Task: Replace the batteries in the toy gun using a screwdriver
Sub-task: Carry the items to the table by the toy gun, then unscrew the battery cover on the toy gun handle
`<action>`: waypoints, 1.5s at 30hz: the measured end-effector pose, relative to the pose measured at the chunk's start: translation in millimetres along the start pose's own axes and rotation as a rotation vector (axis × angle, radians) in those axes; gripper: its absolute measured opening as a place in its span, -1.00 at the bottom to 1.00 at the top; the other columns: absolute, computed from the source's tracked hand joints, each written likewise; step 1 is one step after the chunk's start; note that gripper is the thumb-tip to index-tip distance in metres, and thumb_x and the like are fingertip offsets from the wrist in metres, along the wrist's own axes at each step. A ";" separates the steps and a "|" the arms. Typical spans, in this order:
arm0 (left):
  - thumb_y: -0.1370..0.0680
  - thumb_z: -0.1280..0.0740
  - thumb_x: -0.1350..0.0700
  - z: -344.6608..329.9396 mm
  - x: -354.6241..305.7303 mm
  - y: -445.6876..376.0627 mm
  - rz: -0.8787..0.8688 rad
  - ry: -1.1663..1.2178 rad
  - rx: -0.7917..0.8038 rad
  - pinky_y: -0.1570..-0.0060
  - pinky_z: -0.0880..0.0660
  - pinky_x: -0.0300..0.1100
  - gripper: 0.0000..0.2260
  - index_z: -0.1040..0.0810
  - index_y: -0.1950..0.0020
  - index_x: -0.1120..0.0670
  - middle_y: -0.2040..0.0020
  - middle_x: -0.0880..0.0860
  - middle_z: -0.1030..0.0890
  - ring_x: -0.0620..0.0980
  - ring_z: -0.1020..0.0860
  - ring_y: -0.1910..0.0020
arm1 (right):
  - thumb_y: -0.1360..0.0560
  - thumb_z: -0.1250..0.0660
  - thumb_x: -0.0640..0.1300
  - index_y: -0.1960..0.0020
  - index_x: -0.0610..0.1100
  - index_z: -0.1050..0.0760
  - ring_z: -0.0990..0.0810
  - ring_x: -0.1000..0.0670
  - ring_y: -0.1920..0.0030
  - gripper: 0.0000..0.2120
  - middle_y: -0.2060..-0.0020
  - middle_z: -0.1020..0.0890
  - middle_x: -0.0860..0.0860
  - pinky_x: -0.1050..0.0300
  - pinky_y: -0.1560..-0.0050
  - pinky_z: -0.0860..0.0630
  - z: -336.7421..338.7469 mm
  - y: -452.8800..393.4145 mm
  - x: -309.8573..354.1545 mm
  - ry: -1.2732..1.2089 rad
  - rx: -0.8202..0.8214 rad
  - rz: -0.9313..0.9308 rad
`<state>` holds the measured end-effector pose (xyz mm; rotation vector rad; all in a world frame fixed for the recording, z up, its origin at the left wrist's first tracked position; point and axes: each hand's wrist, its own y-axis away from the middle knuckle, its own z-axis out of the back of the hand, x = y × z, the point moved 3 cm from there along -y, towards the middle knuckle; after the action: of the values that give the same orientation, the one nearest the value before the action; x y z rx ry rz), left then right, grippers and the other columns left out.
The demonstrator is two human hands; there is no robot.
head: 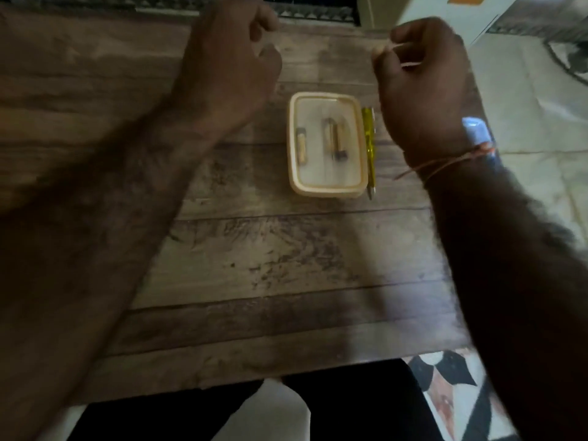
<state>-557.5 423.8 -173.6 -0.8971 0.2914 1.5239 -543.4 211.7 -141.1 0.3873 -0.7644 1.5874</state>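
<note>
Both forearms raised; left hand [226,62] and right hand [423,87] curled.

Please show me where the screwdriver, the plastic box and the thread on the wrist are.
screwdriver [369,144]: head view, on its yellow handle.
plastic box [294,183]: head view, on its near left rim.
thread [445,163]: head view, where it crosses the right wrist.

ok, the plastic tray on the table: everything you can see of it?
The tray is a shallow cream rectangular plastic container with rounded corners and a raised rim, lying flat on the wooden table, its long side running away from the person. Inside lie what look like three batteries: one on the left, two close together near the middle. A yellow screwdriver lies along its right edge. Neither hand touches it; both are raised beyond it.
</note>
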 end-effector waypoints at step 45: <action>-0.57 -0.33 0.15 223.4 -14.0 234.3 0.552 0.466 -0.237 0.14 -0.48 -0.11 -0.88 -0.60 -0.09 0.06 -0.06 0.13 -0.62 0.08 -0.57 0.04 | -0.46 -0.41 -0.15 -0.05 -0.13 -0.51 -0.55 0.02 0.14 -0.80 0.14 -0.59 0.01 0.26 0.24 -0.41 50.9 242.3 129.4 -0.185 0.244 0.142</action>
<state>-856.9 516.4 -91.0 -1.4456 0.7559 1.8615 -809.7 271.6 -81.5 0.6775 -0.7531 1.8032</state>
